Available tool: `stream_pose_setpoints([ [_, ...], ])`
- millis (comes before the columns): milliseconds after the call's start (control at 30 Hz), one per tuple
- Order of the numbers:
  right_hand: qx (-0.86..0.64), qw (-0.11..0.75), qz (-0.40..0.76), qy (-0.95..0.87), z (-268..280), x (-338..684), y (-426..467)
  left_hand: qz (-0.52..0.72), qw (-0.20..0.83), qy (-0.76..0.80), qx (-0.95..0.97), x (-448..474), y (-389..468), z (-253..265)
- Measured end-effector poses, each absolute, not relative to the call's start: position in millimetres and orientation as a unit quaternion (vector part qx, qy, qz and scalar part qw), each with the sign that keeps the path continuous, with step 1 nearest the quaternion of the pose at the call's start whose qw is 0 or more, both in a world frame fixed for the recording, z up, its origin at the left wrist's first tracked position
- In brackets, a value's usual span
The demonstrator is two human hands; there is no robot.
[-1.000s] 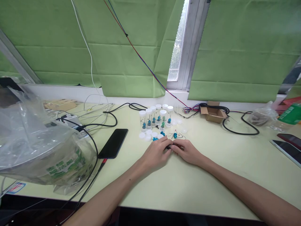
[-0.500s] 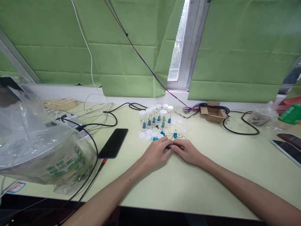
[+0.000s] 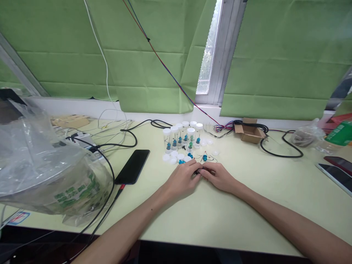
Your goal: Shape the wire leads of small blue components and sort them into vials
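Observation:
My left hand (image 3: 184, 176) and my right hand (image 3: 217, 176) meet fingertip to fingertip over the table. Between their closed fingers is a small dark piece (image 3: 196, 171), mostly hidden, so its kind cannot be made out. Just beyond the hands lie small blue parts, one of them a blue piece (image 3: 205, 158) among thin wire-like leads. White round caps (image 3: 173, 160) are scattered to the left of these. Behind stand several clear tubes with white lids (image 3: 167, 141), holding blue pieces with thin leads; one tube (image 3: 190, 140) holds a green piece.
A black phone (image 3: 133, 167) with a cable lies left of my arm. A large plastic bag (image 3: 55, 176) fills the left side. At the back right sits an open cardboard box (image 3: 250, 134) among black cables. More phones (image 3: 337, 178) rest at the right edge.

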State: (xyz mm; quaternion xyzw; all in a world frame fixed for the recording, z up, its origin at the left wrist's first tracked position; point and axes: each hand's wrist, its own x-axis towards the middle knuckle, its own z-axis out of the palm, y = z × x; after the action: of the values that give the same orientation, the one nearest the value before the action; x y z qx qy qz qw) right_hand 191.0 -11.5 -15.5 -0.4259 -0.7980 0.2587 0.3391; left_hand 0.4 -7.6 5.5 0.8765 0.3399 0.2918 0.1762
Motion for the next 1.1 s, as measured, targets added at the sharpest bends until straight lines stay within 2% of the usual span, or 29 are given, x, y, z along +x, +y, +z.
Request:
stream_pose_setpoints([
  [733, -0.416, 0.365, 0.312, -0.773, -17.5, 190.5, -11.4, 0.305, 0.183, 0.328, 0.875, -0.3, -4.4, 3.2],
  [1100, -0.416, 0.357, 0.28, -0.788, -19.3, 191.7, -9.0, 0.302, 0.182, 0.334, 0.874, 1.3, -5.6, 1.2],
])
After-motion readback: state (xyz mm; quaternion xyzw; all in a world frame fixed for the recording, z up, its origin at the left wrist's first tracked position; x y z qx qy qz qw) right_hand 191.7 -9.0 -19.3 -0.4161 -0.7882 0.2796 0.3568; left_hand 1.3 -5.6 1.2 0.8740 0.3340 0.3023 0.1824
